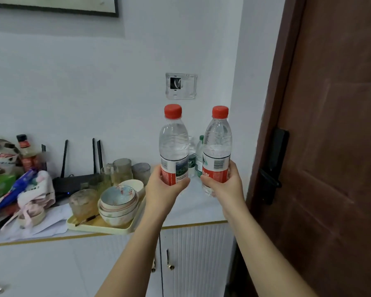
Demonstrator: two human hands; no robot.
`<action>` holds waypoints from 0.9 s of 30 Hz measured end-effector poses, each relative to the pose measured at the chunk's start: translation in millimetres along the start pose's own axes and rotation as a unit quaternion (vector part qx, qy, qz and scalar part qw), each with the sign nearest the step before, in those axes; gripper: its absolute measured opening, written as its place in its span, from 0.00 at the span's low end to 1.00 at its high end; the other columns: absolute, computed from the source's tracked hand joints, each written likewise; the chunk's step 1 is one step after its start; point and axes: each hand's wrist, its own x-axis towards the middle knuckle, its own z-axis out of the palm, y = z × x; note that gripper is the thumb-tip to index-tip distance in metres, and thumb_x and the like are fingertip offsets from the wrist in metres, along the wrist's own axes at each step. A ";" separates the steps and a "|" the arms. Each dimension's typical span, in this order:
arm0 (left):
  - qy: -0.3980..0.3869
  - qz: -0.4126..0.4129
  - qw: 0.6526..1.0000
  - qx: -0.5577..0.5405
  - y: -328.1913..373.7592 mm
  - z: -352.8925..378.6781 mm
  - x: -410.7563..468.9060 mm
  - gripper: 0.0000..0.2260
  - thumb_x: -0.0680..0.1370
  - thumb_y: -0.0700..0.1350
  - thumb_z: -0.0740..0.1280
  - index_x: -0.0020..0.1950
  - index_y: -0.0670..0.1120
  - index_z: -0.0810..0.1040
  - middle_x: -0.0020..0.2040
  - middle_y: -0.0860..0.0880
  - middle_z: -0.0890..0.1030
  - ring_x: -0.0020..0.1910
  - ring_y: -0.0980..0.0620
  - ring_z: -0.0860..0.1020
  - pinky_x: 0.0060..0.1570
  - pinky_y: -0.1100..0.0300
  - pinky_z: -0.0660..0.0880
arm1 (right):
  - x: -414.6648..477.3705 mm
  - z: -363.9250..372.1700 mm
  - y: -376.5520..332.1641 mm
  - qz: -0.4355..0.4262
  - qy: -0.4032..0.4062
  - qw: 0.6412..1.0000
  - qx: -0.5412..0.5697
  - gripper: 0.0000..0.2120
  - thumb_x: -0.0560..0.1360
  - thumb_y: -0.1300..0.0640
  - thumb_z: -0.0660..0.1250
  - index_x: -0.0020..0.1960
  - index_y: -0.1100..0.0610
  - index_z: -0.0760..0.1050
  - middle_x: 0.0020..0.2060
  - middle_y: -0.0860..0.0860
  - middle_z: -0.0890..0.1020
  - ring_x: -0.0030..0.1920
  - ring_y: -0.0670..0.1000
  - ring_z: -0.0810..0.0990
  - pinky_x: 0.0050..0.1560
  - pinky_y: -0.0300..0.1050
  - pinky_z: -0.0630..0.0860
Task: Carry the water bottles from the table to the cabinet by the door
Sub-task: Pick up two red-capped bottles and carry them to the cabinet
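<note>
My left hand (pixel 164 186) grips the lower part of a clear water bottle (pixel 173 144) with a red cap and red label, held upright. In my right hand (pixel 225 185) is a second red-capped water bottle (pixel 217 144), also upright. Both are held above the right end of the white cabinet top (pixel 193 209), beside the brown door (pixel 330 146). Behind them, against the wall, stand two green-labelled bottles (pixel 194 159), partly hidden by the ones I hold.
A cream tray (pixel 99 227) with stacked bowls (pixel 118 202) and several glasses fills the cabinet's middle. A black router (pixel 73 181), a sauce bottle (pixel 27 153) and packets crowd the left. The door's black handle (pixel 270 176) juts out at right.
</note>
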 end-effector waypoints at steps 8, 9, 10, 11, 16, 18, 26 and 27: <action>-0.022 -0.030 0.999 0.035 -67.0 27.5 52.2 0.21 0.67 0.39 0.79 0.48 0.58 0.72 0.47 0.57 0.81 0.46 0.59 0.80 0.45 0.60 0.79 | 51.3 10.3 81.2 0.069 0.011 0.996 -0.050 0.36 0.65 0.62 0.80 0.69 0.52 0.69 0.58 0.46 0.81 0.57 0.47 0.81 0.61 0.55 0.79; -0.024 -0.038 0.998 0.041 -76.7 31.1 57.7 0.21 0.66 0.39 0.79 0.49 0.58 0.73 0.47 0.56 0.81 0.46 0.59 0.80 0.45 0.60 0.79 | 57.0 10.8 91.6 0.076 0.010 0.995 -0.058 0.36 0.65 0.62 0.80 0.69 0.52 0.69 0.58 0.47 0.81 0.57 0.47 0.81 0.61 0.54 0.78; -0.025 -0.046 0.997 0.048 -87.0 34.8 63.5 0.22 0.66 0.40 0.79 0.51 0.58 0.73 0.48 0.56 0.81 0.47 0.59 0.80 0.46 0.59 0.79 | 63.1 10.9 102.2 0.082 0.008 0.994 -0.066 0.36 0.65 0.62 0.80 0.68 0.52 0.69 0.58 0.47 0.81 0.57 0.48 0.81 0.61 0.54 0.78; -0.026 -0.055 0.997 0.054 -97.5 39.1 69.4 0.22 0.66 0.40 0.79 0.52 0.57 0.73 0.48 0.56 0.81 0.47 0.59 0.80 0.46 0.58 0.79 | 70.0 10.7 112.7 0.087 0.007 0.994 -0.073 0.36 0.64 0.62 0.80 0.67 0.52 0.69 0.58 0.47 0.81 0.57 0.48 0.81 0.61 0.54 0.78; -0.020 -0.096 0.992 0.086 -148.2 59.3 101.1 0.24 0.66 0.42 0.79 0.56 0.54 0.73 0.49 0.56 0.80 0.48 0.58 0.80 0.44 0.61 0.78 | 106.5 12.8 162.8 0.103 -0.014 0.989 -0.105 0.32 0.64 0.64 0.80 0.62 0.51 0.69 0.55 0.47 0.81 0.55 0.50 0.81 0.57 0.47 0.78; -0.017 -0.106 0.989 0.101 -166.0 68.1 112.2 0.25 0.65 0.41 0.79 0.57 0.54 0.73 0.49 0.57 0.80 0.48 0.59 0.80 0.44 0.61 0.77 | 119.3 13.2 184.1 0.111 -0.023 0.986 -0.121 0.32 0.65 0.64 0.79 0.63 0.52 0.69 0.55 0.48 0.81 0.54 0.50 0.81 0.55 0.45 0.76; 0.017 -0.149 0.979 0.139 -211.5 95.8 140.6 0.23 0.66 0.42 0.80 0.56 0.51 0.73 0.48 0.56 0.79 0.46 0.60 0.79 0.42 0.65 0.74 | 160.7 18.1 239.8 0.128 -0.066 0.979 -0.144 0.30 0.65 0.63 0.79 0.61 0.52 0.69 0.53 0.48 0.82 0.53 0.49 0.82 0.53 0.46 0.78; 0.018 -0.153 0.978 0.139 -214.3 98.3 142.9 0.23 0.66 0.42 0.79 0.56 0.52 0.73 0.48 0.57 0.79 0.45 0.62 0.78 0.40 0.67 0.73 | 164.7 20.0 242.4 0.129 -0.070 0.979 -0.143 0.30 0.65 0.63 0.79 0.62 0.52 0.69 0.53 0.47 0.82 0.53 0.49 0.82 0.53 0.47 0.79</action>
